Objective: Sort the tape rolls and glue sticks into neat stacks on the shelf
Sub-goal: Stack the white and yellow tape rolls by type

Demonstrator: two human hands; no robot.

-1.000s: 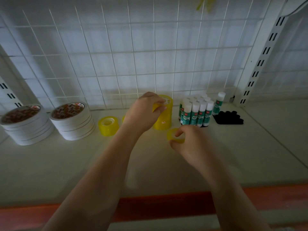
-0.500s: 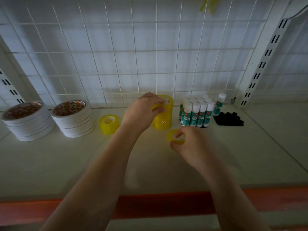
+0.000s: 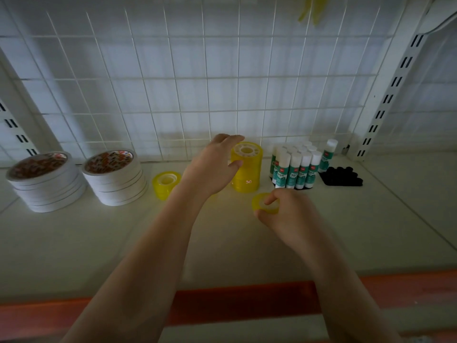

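Pinching flat-lying yellow tape roll, right hand.

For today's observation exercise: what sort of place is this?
Probably a stationery shop's display shelf: a wire grid back panel, slotted uprights, and stock in multiples, glue sticks and stacked tape rolls.

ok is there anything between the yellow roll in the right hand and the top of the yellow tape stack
Partly. The right hand holds a yellow roll just in front of the yellow tape stack. The stack's top face is uncovered, but the left hand sits against its left side, fingers reaching up beside the rim. The right side looks free.
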